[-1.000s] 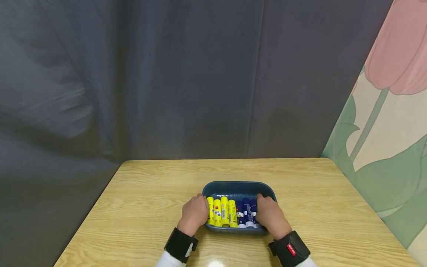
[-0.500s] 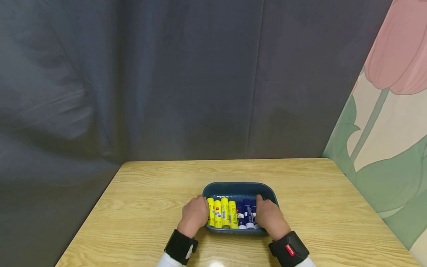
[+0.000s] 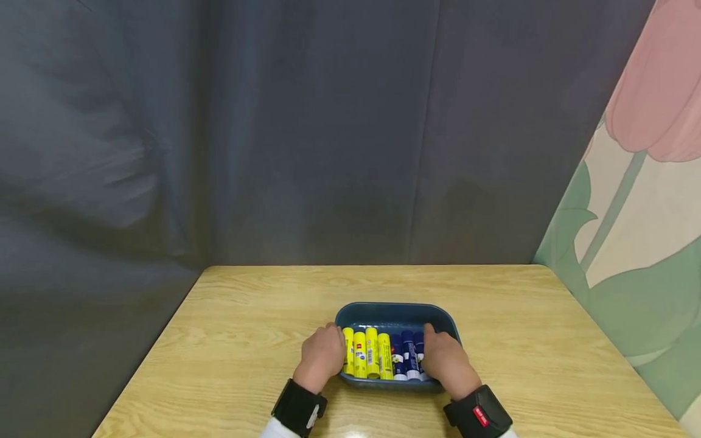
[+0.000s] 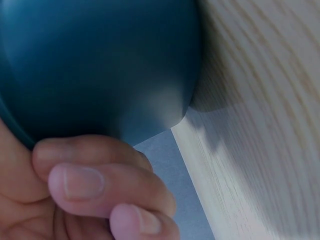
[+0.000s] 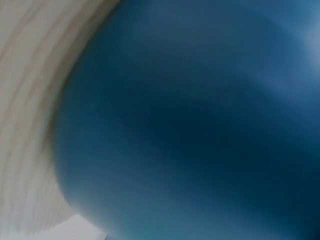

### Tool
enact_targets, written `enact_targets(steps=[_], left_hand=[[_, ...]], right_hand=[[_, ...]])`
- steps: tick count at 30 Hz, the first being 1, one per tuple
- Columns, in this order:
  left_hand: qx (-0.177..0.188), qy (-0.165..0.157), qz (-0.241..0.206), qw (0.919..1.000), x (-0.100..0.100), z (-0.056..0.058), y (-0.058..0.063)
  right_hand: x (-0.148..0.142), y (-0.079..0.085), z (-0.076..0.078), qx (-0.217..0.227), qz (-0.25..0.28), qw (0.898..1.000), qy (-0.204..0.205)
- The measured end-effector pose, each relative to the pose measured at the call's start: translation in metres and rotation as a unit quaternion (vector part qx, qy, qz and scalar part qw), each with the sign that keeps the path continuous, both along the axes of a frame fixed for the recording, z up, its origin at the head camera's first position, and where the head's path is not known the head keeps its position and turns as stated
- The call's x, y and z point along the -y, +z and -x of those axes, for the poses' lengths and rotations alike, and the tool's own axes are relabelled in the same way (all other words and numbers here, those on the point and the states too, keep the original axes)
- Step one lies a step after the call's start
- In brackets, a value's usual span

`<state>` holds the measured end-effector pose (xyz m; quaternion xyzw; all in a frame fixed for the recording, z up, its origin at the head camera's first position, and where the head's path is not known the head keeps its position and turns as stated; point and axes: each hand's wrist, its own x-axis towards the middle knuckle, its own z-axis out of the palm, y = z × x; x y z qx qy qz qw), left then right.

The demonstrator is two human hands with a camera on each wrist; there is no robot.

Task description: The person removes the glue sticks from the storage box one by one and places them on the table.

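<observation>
– nearest you first: how do your arms come in?
– from the near side, slanting forward, a black band (image 3: pixel 299 406) on my left wrist and its match on the other. my forearms are set wider than what i hold.

– and each hand?
– my left hand (image 3: pixel 322 351) grips the left end of the tray (image 3: pixel 391 384), fingers folded against the outer wall below the rim. my right hand (image 3: pixel 445 360) holds the opposite end, lying partly over the rim. its lower fingers are hidden, so i can't tell how they lie.

– how would the tray handle?
– it sits between my hands over the near part of the desk (image 3: pixel 263 316); i can't tell whether its whole base touches the wood. i'd judge it stiff and fairly light, probably plastic, smooth enough to slide under a loose grip. the two short ends seem the right place to hold; from one end alone it would likely dip.

– what about the load?
– four yellow sticks (image 3: pixel 372 354) lie side by side on the left, and at least three blue sticks (image 3: pixel 409 353) on the right, my right hand hiding part of the last. they look sturdy, but being round they'd probably roll if i tilted it. they lie toward the near wall, so i'd expect that side to feel heavier.

– and beyond?
– the desk runs back to a dark curtain (image 3: pixel 328 152).
</observation>
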<state>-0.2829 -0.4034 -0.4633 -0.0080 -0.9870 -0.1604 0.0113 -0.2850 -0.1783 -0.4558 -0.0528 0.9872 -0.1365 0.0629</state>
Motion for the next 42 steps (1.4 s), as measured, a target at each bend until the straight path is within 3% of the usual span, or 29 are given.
enact_targets(steps=[24,34,42], left_hand=[[-0.005,-0.010,-0.005,0.9999,-0.006,0.003,-0.002],[-0.004,0.012,0.025,0.9996,-0.009,0.004,-0.001],[-0.006,0.010,0.032,0.9994,-0.010,0.003,-0.001]], right_hand=[[-0.007,-0.002,-0.001,0.007,0.011,1.000,-0.009],[-0.008,-0.002,-0.002,-0.005,0.014,1.000,-0.006],[-0.009,-0.001,-0.002,0.001,0.021,1.000,-0.007]])
